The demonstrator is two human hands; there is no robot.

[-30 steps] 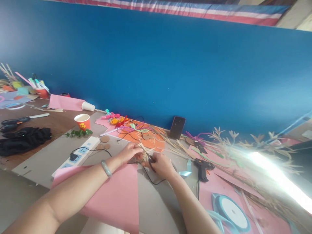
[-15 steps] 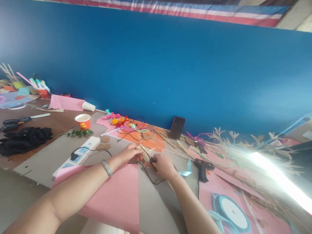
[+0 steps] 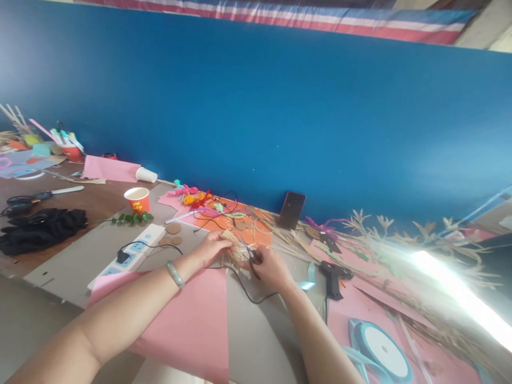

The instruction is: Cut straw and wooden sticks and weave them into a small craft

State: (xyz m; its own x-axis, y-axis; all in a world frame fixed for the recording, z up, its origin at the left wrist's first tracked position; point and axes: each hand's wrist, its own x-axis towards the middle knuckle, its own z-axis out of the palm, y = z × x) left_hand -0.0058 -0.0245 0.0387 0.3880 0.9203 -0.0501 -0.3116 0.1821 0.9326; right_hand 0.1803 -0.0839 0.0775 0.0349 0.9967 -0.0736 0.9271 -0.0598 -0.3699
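My left hand (image 3: 214,248) is closed on a small bundle of dry straw (image 3: 231,240), whose pale stalks stick up past the fingers. A pair of scissors (image 3: 253,261) with dark handles sits in my right hand (image 3: 270,268), fingers through the loops, just right of the straw. The blades point up and left and are partly hidden among the stalks. Loose straw pieces lie on the table below the hands. Behind them is a sheet of orange paper (image 3: 260,234) with straw scraps on it.
A white power strip (image 3: 138,246) and a red paper cup (image 3: 137,200) stand to the left. Pink paper (image 3: 188,325) lies under my left forearm. On the right are a black glue gun (image 3: 333,278), a ribbon spool (image 3: 382,349) and a phone (image 3: 292,210) leaning on the blue wall.
My left hand has turned and lifted the straw a little, so more of the bundle shows. The scissors in my right hand have drawn slightly away to the right.
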